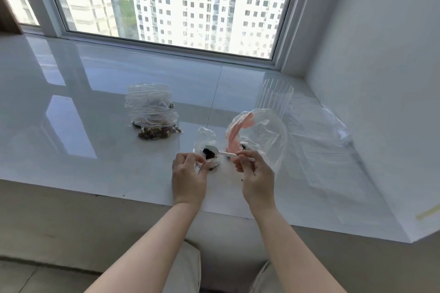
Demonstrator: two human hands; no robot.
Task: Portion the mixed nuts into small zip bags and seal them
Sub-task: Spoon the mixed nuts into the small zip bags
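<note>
Filled bags [152, 112] — clear cup [276, 100] flank hands.

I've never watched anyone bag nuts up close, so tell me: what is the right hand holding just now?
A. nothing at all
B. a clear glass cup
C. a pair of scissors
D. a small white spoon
D: the right hand pinches the handle of a small white spoon, whose bowl carries dark nuts over the small zip bag held by the left hand.
</note>
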